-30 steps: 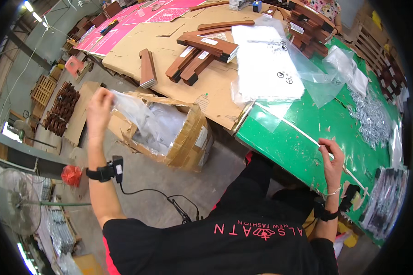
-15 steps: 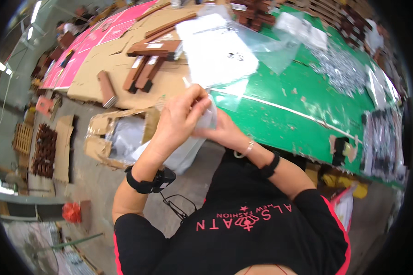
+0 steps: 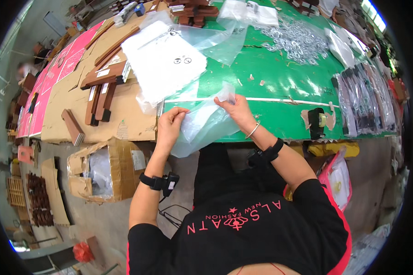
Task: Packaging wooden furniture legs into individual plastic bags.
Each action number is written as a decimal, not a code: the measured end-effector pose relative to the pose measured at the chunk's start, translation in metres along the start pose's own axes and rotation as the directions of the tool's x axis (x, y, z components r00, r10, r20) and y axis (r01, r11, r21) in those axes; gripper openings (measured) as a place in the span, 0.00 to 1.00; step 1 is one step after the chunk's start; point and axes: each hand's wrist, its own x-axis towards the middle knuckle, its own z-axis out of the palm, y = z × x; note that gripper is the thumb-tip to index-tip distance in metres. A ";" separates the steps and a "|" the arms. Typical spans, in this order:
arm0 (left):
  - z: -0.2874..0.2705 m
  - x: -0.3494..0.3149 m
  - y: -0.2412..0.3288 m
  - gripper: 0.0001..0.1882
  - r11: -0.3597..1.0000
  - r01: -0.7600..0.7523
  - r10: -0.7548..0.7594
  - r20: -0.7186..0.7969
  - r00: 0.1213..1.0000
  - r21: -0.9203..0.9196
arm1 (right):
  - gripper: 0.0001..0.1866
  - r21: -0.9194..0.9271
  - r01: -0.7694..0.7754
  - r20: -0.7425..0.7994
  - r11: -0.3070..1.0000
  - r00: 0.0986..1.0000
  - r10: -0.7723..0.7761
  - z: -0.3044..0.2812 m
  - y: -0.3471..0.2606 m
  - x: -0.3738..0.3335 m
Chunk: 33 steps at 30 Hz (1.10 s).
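At nine o'clock, carton point(image 3: 106, 170) on the floor, no longer reached into as a second ago. Left hand point(image 3: 170, 124), fingers pinching one edge of clear bag point(image 3: 202, 126); right hand point(image 3: 237, 110), risen from the table point(image 3: 280, 82), fingers pinching the bag's top corner. Bag now spread between both hands over table edge; likely being opened. At twelve o'clock, white sheet point(image 3: 163, 62).

Head-worn fisheye, downward over green table point(image 3: 280, 87)

My left hand point(image 3: 170, 124) and right hand point(image 3: 236, 110) hide parts of the clear plastic bag point(image 3: 202, 126); distant shiny metal pieces point(image 3: 298, 41) blur together.
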 end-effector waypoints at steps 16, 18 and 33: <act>0.049 0.069 0.060 0.16 0.636 -0.611 0.708 -0.044 0.704 0.471 | 0.22 -0.653 -0.077 -0.108 0.753 0.994 0.008 -0.106 0.031 0.063; 0.062 0.047 0.045 0.28 0.589 -0.650 0.566 0.328 0.756 0.480 | 0.20 -0.741 -0.084 -0.166 0.666 0.984 -0.061 -0.105 0.026 0.065; 0.093 0.024 -0.017 0.37 0.593 -0.537 0.358 0.401 0.843 0.600 | 0.28 -0.825 0.448 0.235 0.344 0.826 -0.512 -0.091 0.000 -0.020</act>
